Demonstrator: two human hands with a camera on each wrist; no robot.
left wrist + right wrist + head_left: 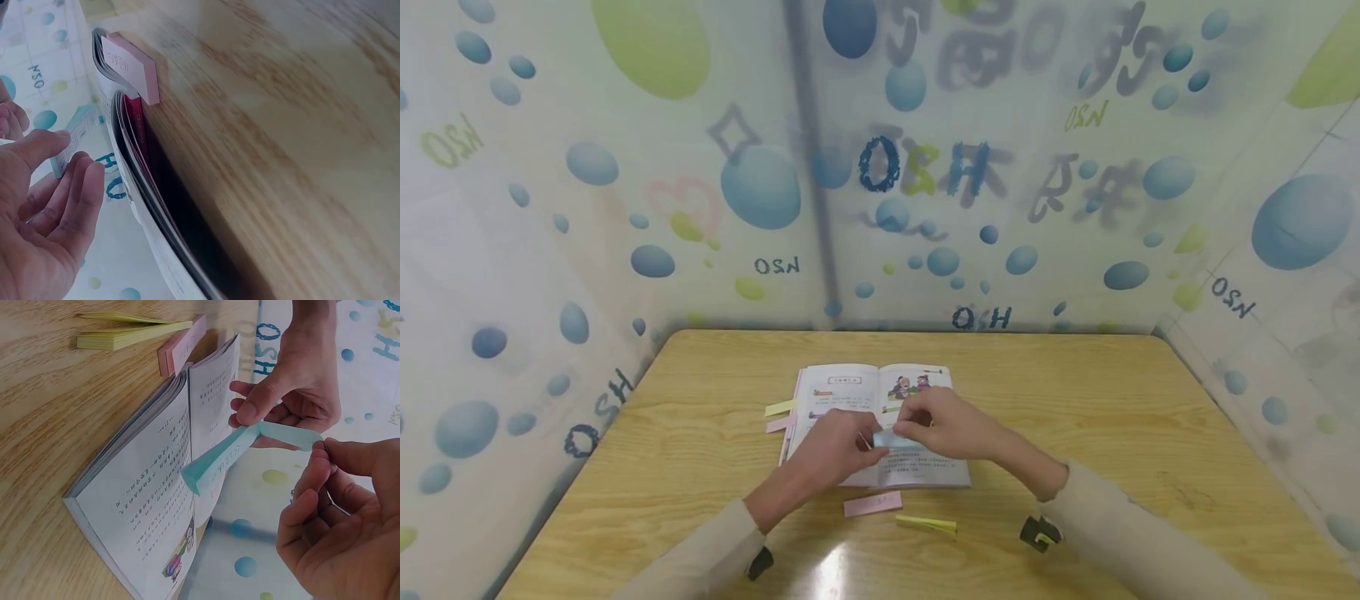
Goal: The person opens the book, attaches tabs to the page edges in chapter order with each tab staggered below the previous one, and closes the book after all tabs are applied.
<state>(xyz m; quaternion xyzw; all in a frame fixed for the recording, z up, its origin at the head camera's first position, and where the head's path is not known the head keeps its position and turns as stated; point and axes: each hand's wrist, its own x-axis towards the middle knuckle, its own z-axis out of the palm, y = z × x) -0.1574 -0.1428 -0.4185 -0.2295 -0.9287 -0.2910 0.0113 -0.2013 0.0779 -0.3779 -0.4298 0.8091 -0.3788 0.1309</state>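
Observation:
My left hand (835, 450) holds a pad of light-blue sticky notes (887, 438) between thumb and fingers, above an open book (925, 473). Between thumb and fingertips, my right hand (951, 423) pinches the end of a blue strip. In the right wrist view that blue strip (290, 434) bends up from the rest of the pad, which bears handwriting. The left wrist view shows my left thumb pressing on the blue pad (75, 140). Printed text and a small coloured picture (910, 385) show on the book's pages.
A pink sticky note pad (872, 504) with writing and a yellow sticky note pad (927, 524), partly fanned, lie on the wooden table (715, 375) before the book. Yellow (780, 408) and pink strips (778, 425) stick out from the book's left edge. Patterned curtains surround the table.

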